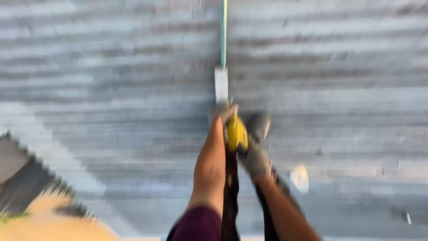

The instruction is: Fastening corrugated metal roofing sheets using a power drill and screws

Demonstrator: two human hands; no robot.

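Note:
The whole view is motion-blurred. Both arms reach forward over a grey surface of stacked horizontal rows. Between the hands is a yellow power tool. My left hand, at the end of an arm in a maroon sleeve, is on the tool's front end. My right hand, in a grey glove, grips the tool's rear part. A black hose or cord hangs down from the tool between my forearms. Just beyond the tool, a white block sits under a thin green vertical strip.
At the lower left the grey rows end in a stepped edge, with tan ground beyond it. A pale round object lies right of my right arm. A small white bit lies at the lower right.

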